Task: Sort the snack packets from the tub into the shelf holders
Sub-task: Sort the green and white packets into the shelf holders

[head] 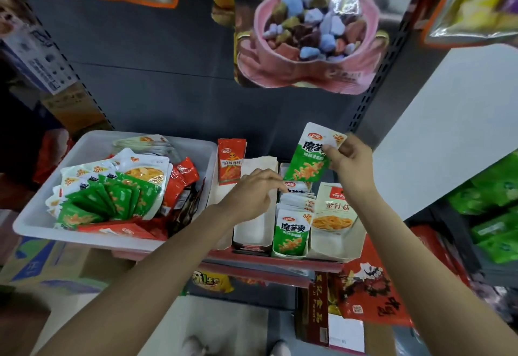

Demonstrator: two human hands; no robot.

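A white tub at the left holds several green, red and yellow snack packets. To its right stand cardboard shelf holders. One holder has a row of green packets, one a yellow packet, and a red packet stands at the back left. My right hand pinches a green packet by its upper corner, above the back of the green row. My left hand reaches over the empty holder, fingertips touching the packets in the green row.
A dark shelf back panel rises behind. Large snack bags hang above, one pink. A white side panel stands at the right, with green bags beyond it. Red packages and cartons sit below the shelf edge.
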